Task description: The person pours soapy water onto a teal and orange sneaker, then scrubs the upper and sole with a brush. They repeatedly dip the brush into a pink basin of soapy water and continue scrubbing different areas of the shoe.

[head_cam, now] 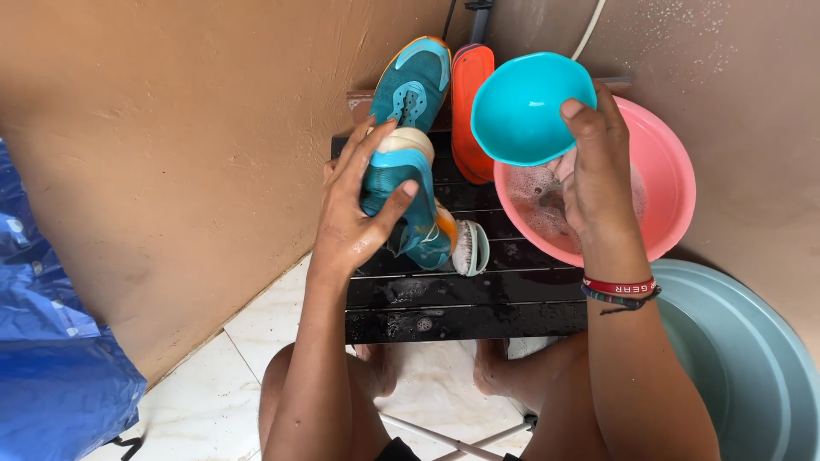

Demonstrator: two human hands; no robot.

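Observation:
My left hand (354,213) grips a teal sports shoe (408,196) with an orange and white sole, holding it on edge above a small black slatted table (461,294). My right hand (598,166) holds a turquoise plastic bowl (525,107) tilted, over a pink basin (662,183) of soapy water. A second teal shoe (414,85) stands toe-up against the wall at the back of the table. A white scrub brush (470,248) lies on the table just right of the held shoe.
An orange insole or slipper (471,119) leans beside the second shoe. A large pale blue tub (752,367) stands at the lower right. Blue plastic sheeting (47,341) fills the left edge. The brown wall runs close on the left, and my bare feet rest on wet white tiles (231,376).

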